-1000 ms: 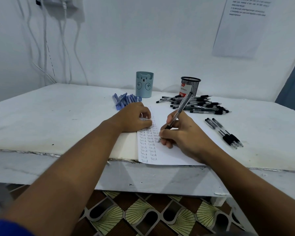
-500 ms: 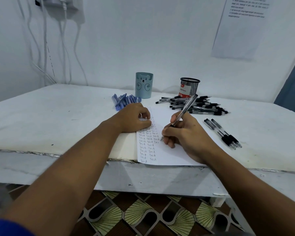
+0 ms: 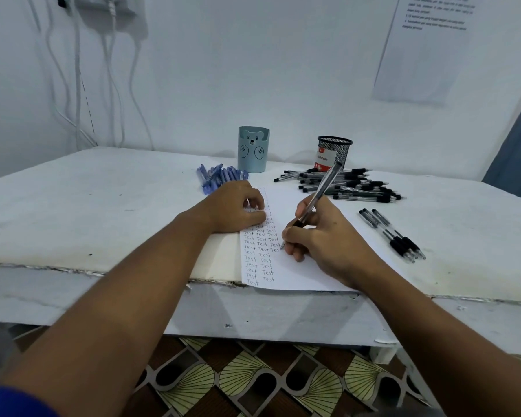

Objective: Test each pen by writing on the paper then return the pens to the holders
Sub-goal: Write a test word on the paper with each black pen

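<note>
Pen (image 3: pixel 319 194) held tilted, tip down on the paper (image 3: pixel 298 266) at the end of a third-column "Tes". Right hand (image 3: pixel 322 236) pinches it between thumb and forefinger low on the barrel. Left hand (image 3: pixel 238 209) rests on the sheet's upper left, fingers curled under, gripping nothing. Paper overhangs the near table (image 3: pixel 73 212) edge. Three black pens (image 3: pixel 391 233) lie right of it; black pen pile (image 3: pixel 346 185) before mesh holder (image 3: pixel 334 152); blue pens (image 3: pixel 217 177) beside bear holder (image 3: pixel 253 149).
</note>
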Motion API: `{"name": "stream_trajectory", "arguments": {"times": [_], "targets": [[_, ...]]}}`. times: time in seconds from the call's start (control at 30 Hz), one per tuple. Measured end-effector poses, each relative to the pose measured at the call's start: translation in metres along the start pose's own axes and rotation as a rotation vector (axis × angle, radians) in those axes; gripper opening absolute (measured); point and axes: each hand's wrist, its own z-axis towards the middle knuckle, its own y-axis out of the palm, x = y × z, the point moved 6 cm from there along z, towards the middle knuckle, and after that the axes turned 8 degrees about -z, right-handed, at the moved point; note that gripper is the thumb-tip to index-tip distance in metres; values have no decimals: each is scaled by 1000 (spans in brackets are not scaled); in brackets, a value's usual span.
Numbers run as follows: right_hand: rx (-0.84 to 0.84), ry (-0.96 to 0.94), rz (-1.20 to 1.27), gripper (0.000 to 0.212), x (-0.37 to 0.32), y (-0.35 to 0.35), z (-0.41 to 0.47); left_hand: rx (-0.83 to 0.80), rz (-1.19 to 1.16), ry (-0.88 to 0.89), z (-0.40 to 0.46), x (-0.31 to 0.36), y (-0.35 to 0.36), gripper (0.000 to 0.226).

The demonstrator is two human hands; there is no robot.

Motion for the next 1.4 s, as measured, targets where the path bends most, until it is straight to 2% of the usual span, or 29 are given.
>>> {"name": "stream_trajectory", "arguments": {"times": [0.2, 0.4, 0.53, 0.67, 0.87, 0.93, 1.07, 1.4], "targets": [[-34, 58, 145, 31, 1, 0, 2, -1, -1, 2, 0, 0, 0, 11], [-1, 9, 17, 28, 0, 0, 2, 0, 8, -5, 0, 0, 0, 11], [16, 103, 305, 33, 5, -5, 4, 10, -4, -4, -1, 1, 0, 11], [57, 194, 430, 18, 10, -7, 9, 5, -3, -13, -1, 1, 0, 15], [148, 293, 568, 45, 15, -14, 7, 9, -6, -24, -1, 1, 0, 15], [164, 283, 564, 41, 14, -14, 5, 9, -6, -22, -1, 1, -1, 14], [177, 217, 537, 17, 10, -15, 5, 13, -5, -12, 0, 2, -1, 14], [182, 163, 527, 19, 8, -16, 7, 14, 11, -2, 0, 0, 0, 14]]}}
